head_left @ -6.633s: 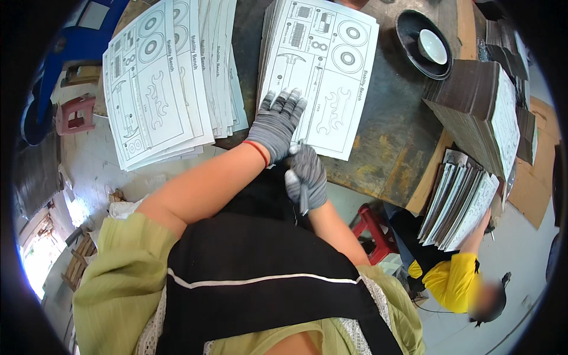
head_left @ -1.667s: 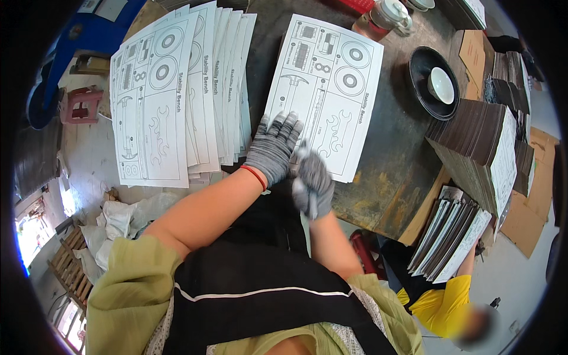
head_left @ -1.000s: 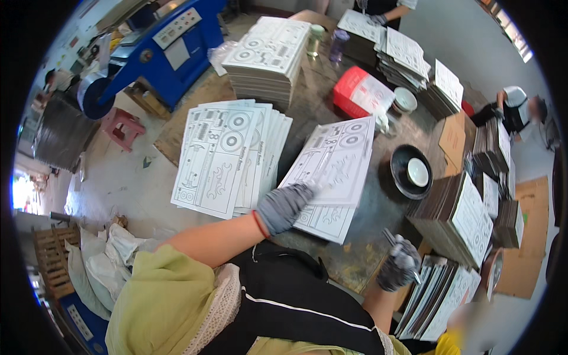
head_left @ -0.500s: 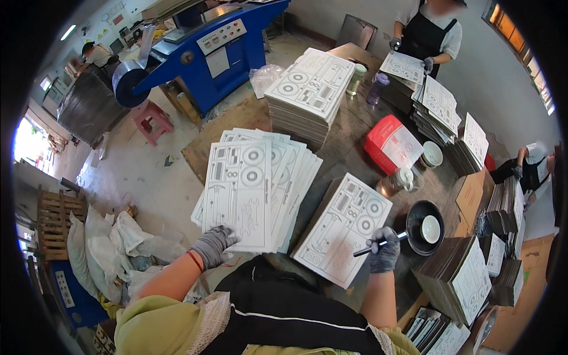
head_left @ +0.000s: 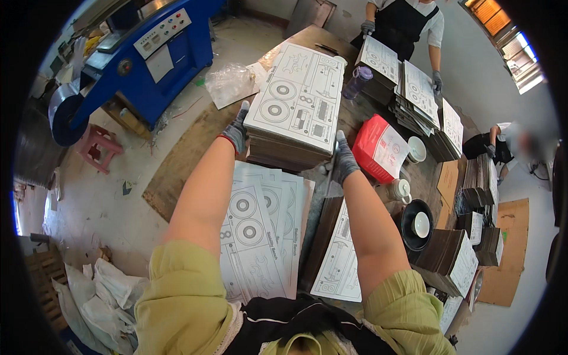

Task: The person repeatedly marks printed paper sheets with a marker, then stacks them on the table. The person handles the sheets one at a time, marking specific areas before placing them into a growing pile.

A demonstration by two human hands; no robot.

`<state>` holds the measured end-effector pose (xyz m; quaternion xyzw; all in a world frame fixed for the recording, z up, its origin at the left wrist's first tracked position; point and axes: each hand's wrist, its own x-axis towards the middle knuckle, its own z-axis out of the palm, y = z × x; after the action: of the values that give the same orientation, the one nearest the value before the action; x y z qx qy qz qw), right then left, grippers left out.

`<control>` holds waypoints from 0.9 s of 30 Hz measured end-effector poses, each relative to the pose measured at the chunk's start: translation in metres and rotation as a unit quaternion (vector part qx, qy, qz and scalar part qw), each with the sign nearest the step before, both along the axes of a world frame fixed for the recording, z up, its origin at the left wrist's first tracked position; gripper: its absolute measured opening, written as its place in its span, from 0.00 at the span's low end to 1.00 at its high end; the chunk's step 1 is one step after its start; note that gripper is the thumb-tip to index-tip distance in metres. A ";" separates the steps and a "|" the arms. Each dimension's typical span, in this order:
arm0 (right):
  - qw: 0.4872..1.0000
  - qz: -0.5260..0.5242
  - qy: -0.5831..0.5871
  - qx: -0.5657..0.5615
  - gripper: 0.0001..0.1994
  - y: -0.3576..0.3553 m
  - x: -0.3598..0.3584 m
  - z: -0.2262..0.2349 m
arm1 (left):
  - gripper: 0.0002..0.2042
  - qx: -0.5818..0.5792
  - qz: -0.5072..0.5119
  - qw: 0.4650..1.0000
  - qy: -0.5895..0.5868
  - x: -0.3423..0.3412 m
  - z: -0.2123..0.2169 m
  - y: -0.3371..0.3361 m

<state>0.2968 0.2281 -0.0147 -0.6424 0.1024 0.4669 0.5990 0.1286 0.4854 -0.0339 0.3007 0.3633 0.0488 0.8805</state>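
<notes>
A tall stack of printed boards (head_left: 294,94), its top sheet bearing line drawings of wheels and tools, stands on the table before me. My left hand (head_left: 238,128), in a grey glove, grips its left side. On the opposite side my gloved right hand (head_left: 345,161) presses against the stack's near right corner. Below my arms lies a spread of loose printed sheets (head_left: 251,236). A lower stack of printed boards (head_left: 338,260) is partly hidden by my right forearm. I cannot make out a marker in my right hand.
Right of the tall stack are a purple bottle (head_left: 357,83), a red-and-white bag (head_left: 381,148), a white bowl (head_left: 416,149), a glass jug (head_left: 397,190) and a black pan (head_left: 408,236) with a bowl in it. Two people work beyond more board stacks. A blue machine (head_left: 160,59) stands far left.
Both hands have moved forward, from the loose sheets and the lower stack to the sides of the tall stack. The marker that was in my right hand is out of sight. My view has shifted.
</notes>
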 end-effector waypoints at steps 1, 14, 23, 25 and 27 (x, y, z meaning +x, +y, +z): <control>1.000 0.010 0.019 0.017 0.29 0.012 -0.005 0.008 | 0.35 -0.032 -0.011 0.999 -0.016 0.003 -0.005 0.004; 0.990 0.045 -0.027 0.133 0.18 0.003 -0.027 0.084 | 0.35 0.049 -0.045 0.971 -0.231 -0.021 0.040 0.015; 0.950 0.041 -0.126 0.282 0.27 -0.199 -0.073 0.128 | 0.48 0.203 -0.123 0.914 -0.329 -0.055 0.129 -0.148; 0.951 0.036 -0.178 0.251 0.32 -0.238 -0.091 0.141 | 0.52 0.227 -0.086 0.922 -0.302 -0.070 0.136 -0.207; 0.965 0.071 -0.141 0.211 0.37 -0.306 -0.091 0.136 | 0.57 0.217 -0.070 0.934 -0.275 -0.082 0.139 -0.265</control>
<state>0.2059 -0.0781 0.1208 -0.5668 -0.1303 0.4239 0.6943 0.0471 0.2200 0.1050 0.4840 0.0658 0.1453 0.8604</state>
